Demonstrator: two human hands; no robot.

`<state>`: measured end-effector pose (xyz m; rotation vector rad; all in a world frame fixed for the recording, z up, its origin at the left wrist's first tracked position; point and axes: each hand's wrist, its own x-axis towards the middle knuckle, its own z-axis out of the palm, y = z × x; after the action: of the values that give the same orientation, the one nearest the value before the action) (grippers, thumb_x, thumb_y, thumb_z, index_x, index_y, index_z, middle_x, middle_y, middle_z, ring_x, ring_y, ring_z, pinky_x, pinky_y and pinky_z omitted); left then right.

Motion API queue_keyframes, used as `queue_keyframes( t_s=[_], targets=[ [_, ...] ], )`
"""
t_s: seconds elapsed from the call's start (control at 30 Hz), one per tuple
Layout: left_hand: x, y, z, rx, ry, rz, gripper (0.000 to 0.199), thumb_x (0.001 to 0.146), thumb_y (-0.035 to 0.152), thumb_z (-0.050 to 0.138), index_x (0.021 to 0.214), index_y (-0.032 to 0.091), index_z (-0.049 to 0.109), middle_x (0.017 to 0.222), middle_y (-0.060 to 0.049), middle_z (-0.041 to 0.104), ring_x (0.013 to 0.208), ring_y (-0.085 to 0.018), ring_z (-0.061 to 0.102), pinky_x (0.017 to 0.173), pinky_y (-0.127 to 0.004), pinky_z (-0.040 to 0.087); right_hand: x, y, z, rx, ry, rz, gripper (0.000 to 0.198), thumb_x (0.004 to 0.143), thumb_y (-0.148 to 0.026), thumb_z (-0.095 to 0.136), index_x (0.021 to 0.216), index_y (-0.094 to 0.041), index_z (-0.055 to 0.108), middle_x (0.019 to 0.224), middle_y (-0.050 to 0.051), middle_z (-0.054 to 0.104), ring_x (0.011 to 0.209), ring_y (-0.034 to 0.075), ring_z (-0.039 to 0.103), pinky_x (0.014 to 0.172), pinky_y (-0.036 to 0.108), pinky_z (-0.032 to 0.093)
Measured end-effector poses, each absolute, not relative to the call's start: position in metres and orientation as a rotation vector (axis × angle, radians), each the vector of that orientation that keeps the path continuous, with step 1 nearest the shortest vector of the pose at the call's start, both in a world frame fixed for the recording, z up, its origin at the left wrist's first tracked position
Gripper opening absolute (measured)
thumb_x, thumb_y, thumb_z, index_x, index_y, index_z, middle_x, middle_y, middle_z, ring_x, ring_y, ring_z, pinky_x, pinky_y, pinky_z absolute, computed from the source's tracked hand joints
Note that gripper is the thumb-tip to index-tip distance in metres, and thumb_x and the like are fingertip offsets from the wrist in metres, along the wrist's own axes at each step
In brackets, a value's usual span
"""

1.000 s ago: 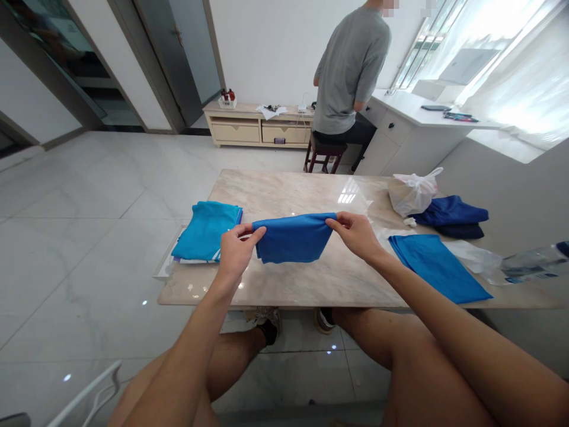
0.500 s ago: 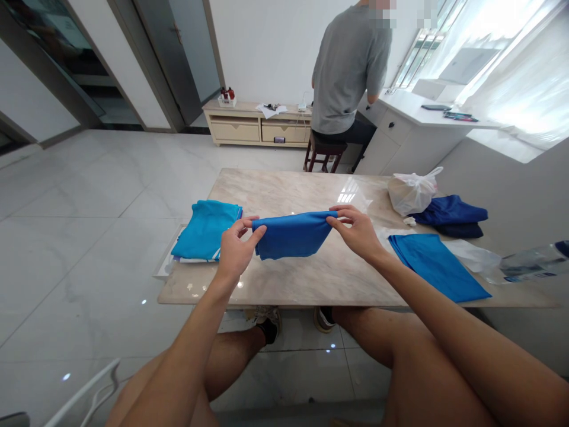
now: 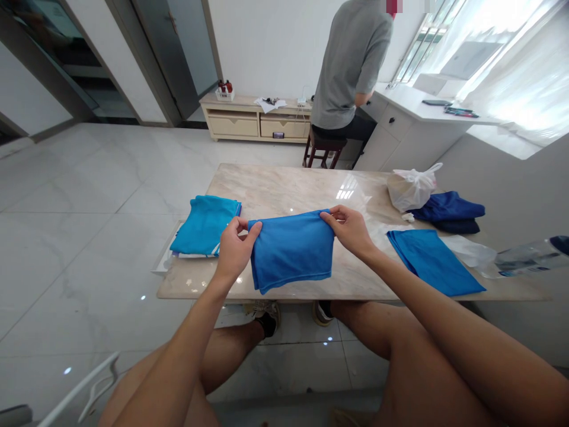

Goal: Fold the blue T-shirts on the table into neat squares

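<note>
A folded blue cloth (image 3: 293,252) hangs between my hands above the marble table. My left hand (image 3: 237,246) pinches its upper left corner between thumb and fingers. At the upper right corner, my right hand (image 3: 349,228) grips it the same way. The lower edge of the cloth droops freely, with a seam line along the bottom. Left of my left hand lies a stack of folded turquoise cloth (image 3: 207,222), partly over a white tray (image 3: 160,261). Another folded blue cloth (image 3: 433,261) rests on the table under and beyond my right forearm.
On the right of the marble table (image 3: 284,190) are a tied white plastic bag (image 3: 411,188), dark blue fabric (image 3: 448,210) and a clear bottle (image 3: 528,256) lying down. A person in a grey shirt (image 3: 349,65) sits on a stool (image 3: 323,148) by a white desk (image 3: 413,115).
The held cloth has swung down, so more of its front shows and its lower edge hangs nearer to me. Both hands keep their grip at the corners.
</note>
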<state>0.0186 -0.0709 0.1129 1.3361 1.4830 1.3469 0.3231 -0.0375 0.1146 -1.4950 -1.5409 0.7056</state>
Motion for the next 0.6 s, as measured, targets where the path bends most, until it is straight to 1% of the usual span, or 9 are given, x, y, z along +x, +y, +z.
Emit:
queue_keyframes(
  t_s=[0.07, 0.17, 0.2, 0.27, 0.3, 0.37, 0.47, 0.53, 0.6],
  targets=[
    [0.012, -0.064, 0.093, 1.245, 1.568, 1.180, 0.040, 0.084, 0.056, 0.084, 0.089, 0.024, 0.060, 0.089, -0.003, 0.070, 0.073, -0.019, 0.067, 0.066, -0.030, 0.052, 0.325, -0.032, 0.095, -1.628, -1.574, 0.727, 0.039, 0.094, -0.060, 0.079, 0.099, -0.022, 0.072, 0.088, 0.007, 0.078, 0.081, 0.024, 0.071, 0.077, 0.036, 0.057],
    [-0.002, -0.059, 0.061, 1.174, 1.740, 0.871, 0.032, 0.080, 0.044, 0.084, 0.087, 0.024, 0.061, 0.082, -0.003, 0.072, 0.062, -0.020, 0.068, 0.065, -0.032, 0.050, 0.333, -0.029, 0.067, -1.888, -1.688, 0.706, 0.023, 0.095, -0.038, 0.082, 0.105, -0.020, 0.072, 0.097, 0.009, 0.081, 0.081, 0.021, 0.073, 0.078, 0.032, 0.056],
    [-0.007, -0.060, 0.054, 1.224, 1.785, 0.783, 0.028, 0.080, 0.043, 0.083, 0.084, 0.024, 0.062, 0.078, -0.003, 0.073, 0.062, -0.022, 0.070, 0.066, -0.033, 0.049, 0.337, -0.029, 0.061, -1.959, -1.768, 0.683, 0.019, 0.093, -0.032, 0.083, 0.103, -0.020, 0.073, 0.097, 0.010, 0.082, 0.082, 0.021, 0.073, 0.077, 0.031, 0.055],
    [-0.014, -0.066, 0.044, 1.411, 1.849, 0.615, 0.025, 0.086, 0.046, 0.077, 0.077, 0.025, 0.066, 0.072, -0.005, 0.074, 0.068, -0.026, 0.073, 0.069, -0.034, 0.047, 0.345, -0.031, 0.055, -2.052, -1.985, 0.694, 0.011, 0.090, -0.028, 0.084, 0.092, -0.020, 0.077, 0.090, 0.010, 0.082, 0.082, 0.022, 0.074, 0.075, 0.030, 0.053],
    [-0.016, -0.069, 0.043, 1.508, 1.869, 0.519, 0.028, 0.091, 0.048, 0.072, 0.077, 0.025, 0.069, 0.073, -0.007, 0.076, 0.074, -0.027, 0.075, 0.070, -0.034, 0.046, 0.347, -0.033, 0.055, -2.084, -2.094, 0.760, 0.012, 0.091, -0.028, 0.084, 0.085, -0.020, 0.077, 0.083, 0.009, 0.081, 0.080, 0.022, 0.073, 0.073, 0.030, 0.052],
    [-0.014, -0.078, 0.045, 1.653, 1.907, 0.311, 0.037, 0.100, 0.053, 0.062, 0.081, 0.025, 0.075, 0.083, -0.009, 0.082, 0.086, -0.030, 0.077, 0.070, -0.034, 0.042, 0.349, -0.038, 0.057, -2.139, -2.249, 0.971, 0.026, 0.097, -0.035, 0.079, 0.076, -0.019, 0.078, 0.074, 0.008, 0.079, 0.074, 0.021, 0.073, 0.071, 0.030, 0.051],
    [-0.003, -0.089, 0.052, 1.737, 1.901, -0.004, 0.044, 0.104, 0.060, 0.057, 0.090, 0.026, 0.081, 0.104, -0.010, 0.086, 0.100, -0.032, 0.077, 0.069, -0.034, 0.040, 0.344, -0.044, 0.063, -2.185, -2.340, 1.182, 0.039, 0.102, -0.048, 0.074, 0.079, -0.017, 0.081, 0.076, 0.008, 0.080, 0.076, 0.022, 0.074, 0.072, 0.029, 0.051],
    [0.005, -0.093, 0.054, 1.758, 1.858, -0.155, 0.046, 0.104, 0.063, 0.057, 0.093, 0.026, 0.083, 0.108, -0.011, 0.086, 0.104, -0.033, 0.077, 0.070, -0.035, 0.041, 0.339, -0.047, 0.066, -2.200, -2.358, 1.228, 0.043, 0.101, -0.055, 0.075, 0.082, -0.017, 0.082, 0.081, 0.009, 0.081, 0.080, 0.023, 0.075, 0.073, 0.029, 0.051],
    [0.010, -0.094, 0.053, 1.773, 1.824, -0.227, 0.045, 0.105, 0.062, 0.058, 0.095, 0.026, 0.083, 0.109, -0.011, 0.086, 0.106, -0.034, 0.078, 0.072, -0.034, 0.041, 0.336, -0.048, 0.066, -2.234, -2.337, 1.277, 0.045, 0.101, -0.057, 0.076, 0.081, -0.017, 0.081, 0.082, 0.009, 0.082, 0.080, 0.023, 0.076, 0.072, 0.030, 0.050]
  ],
)
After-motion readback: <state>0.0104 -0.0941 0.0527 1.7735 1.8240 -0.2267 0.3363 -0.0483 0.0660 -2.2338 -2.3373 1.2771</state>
